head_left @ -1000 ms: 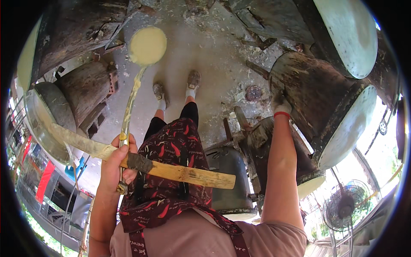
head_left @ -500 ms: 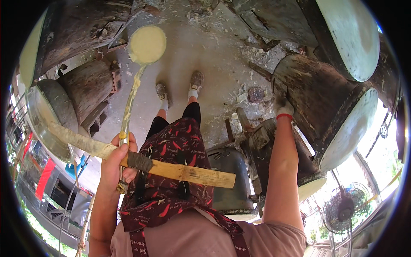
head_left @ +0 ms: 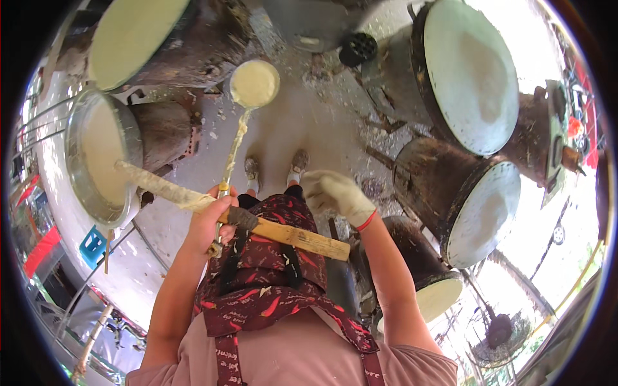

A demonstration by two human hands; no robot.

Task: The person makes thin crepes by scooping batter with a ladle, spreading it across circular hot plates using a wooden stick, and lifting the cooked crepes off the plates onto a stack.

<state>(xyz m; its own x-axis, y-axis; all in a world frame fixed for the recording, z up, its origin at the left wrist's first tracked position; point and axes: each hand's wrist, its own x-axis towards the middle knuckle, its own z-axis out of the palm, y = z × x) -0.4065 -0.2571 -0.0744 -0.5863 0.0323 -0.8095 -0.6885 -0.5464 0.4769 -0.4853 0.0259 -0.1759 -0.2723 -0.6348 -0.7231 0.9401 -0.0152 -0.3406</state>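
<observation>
My left hand (head_left: 214, 220) is closed around a long-handled ladle and a wooden spatula together. The ladle (head_left: 255, 83) reaches forward, its round bowl full of pale yellow batter and its handle streaked with it. Crossing it, the wooden spatula (head_left: 302, 240) has a dark wrapped band near my grip, and its batter-coated blade points left toward a metal basin (head_left: 134, 148) of pale batter. My right hand (head_left: 340, 196), in a white glove with a red cuff, hangs in front of the apron, fingers loosely bent and apart, holding nothing visible.
Round pale griddles on drum stoves stand at the right, one far (head_left: 470, 71), one nearer (head_left: 484, 215). A batter-covered griddle (head_left: 138, 42) is far left, another yellowish round (head_left: 439, 297) lower right. A fan (head_left: 499, 331) stands behind it. The concrete floor (head_left: 283, 132) is spattered.
My right hand has come from the right-hand drum stove back toward my body. The ladle and spatula have shifted right in view, still in my left hand. The whole view has turned.
</observation>
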